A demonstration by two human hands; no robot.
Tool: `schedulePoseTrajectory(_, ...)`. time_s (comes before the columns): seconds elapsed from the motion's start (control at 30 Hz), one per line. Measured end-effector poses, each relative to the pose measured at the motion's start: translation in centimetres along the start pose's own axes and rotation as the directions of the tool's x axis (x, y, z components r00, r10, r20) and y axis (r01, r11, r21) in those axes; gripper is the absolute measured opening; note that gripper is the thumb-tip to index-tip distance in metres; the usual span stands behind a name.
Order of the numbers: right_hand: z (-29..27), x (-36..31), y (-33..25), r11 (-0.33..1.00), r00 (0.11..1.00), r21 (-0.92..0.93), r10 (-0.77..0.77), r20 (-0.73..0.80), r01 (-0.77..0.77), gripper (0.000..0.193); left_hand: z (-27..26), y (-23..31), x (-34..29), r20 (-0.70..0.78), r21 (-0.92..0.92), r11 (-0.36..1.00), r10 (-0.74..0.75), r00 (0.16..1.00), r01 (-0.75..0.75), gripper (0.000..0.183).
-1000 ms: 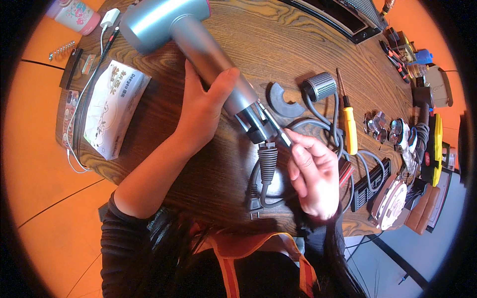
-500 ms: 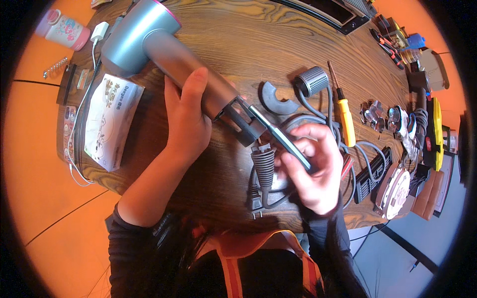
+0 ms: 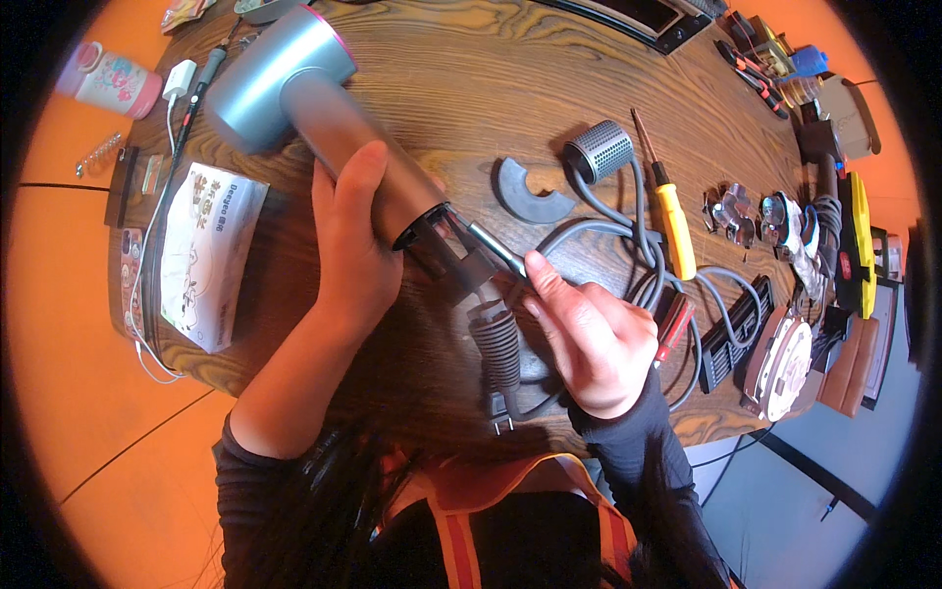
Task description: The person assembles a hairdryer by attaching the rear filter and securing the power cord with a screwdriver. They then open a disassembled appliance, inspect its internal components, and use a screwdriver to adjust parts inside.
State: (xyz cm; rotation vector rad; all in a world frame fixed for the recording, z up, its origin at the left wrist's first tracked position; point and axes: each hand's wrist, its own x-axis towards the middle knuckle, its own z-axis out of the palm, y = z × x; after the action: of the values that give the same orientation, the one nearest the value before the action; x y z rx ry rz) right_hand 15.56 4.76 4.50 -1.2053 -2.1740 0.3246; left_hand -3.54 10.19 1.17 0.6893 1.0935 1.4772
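A silver-blue hair dryer [image 3: 285, 83] with a bronze handle lies tilted across the left half of the table, its head up at the far left. My left hand [image 3: 351, 226] is wrapped round the handle. The handle's lower end is uncovered and shows dark inner parts [image 3: 456, 250] and the ribbed cord sleeve [image 3: 496, 348]. My right hand [image 3: 594, 339] pinches a slim silver metal tool [image 3: 498, 245], whose tip reaches into that end. The tool's exact kind is unclear; its rear is hidden by my fingers. The power plug [image 3: 501, 412] lies below the sleeve.
Right of my hands lie a half-ring grey piece [image 3: 530, 192], a perforated cylinder filter [image 3: 601, 149], a yellow-handled screwdriver [image 3: 675, 221], a red-handled tool [image 3: 675, 329] and looped grey cord [image 3: 579, 228]. A tissue pack [image 3: 216, 255] and pink-based bottle [image 3: 118, 83] stand left.
My right hand has turned over and gripped the tool closer to the dryer, more of it now covered. The dryer's handle end has shifted slightly left and down.
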Motion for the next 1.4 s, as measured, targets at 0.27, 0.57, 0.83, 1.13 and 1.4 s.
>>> schedulePoseTrajectory(0.27, -0.3, 0.1, -0.4, 0.777, 0.933, 0.519, 0.319, 0.163, -0.357, 0.025, 0.3, 0.0, -0.2, 0.034, 0.183, 0.972, 0.144, 0.989, -0.148, 0.041)
schedulePoseTrajectory(0.57, -0.4, 0.4, 0.7, -0.575, 0.56, 0.568, 0.215, 0.8, -0.589, 0.024, -0.1, -0.4, 0.1, -0.02, 0.141, 0.986, 0.089, 0.996, -0.085, 0.039)
schedulePoseTrajectory(0.83, 0.8, 0.0, -0.8, 0.989, 0.997, 0.15, 0.01, -0.073, 0.001, 0.035, -0.5, -1.0, 0.5, -0.076, -0.021, 0.999, 0.028, 0.997, -0.03, 0.035)
schedulePoseTrajectory(1.13, 1.0, -0.4, -0.8, 0.761, 0.937, 0.56, 0.34, 0.086, -0.328, 0.034, 0.1, -0.6, -0.2, -0.023, -0.023, 0.993, 0.114, 0.993, -0.115, 0.024)
schedulePoseTrajectory(1.4, -1.1, 0.6, 0.5, -0.388, 0.625, 0.687, 0.292, 0.724, -0.615, 0.029, 0.9, -0.2, 0.2, 0.04, -0.084, 0.979, 0.191, 0.981, -0.187, 0.024)
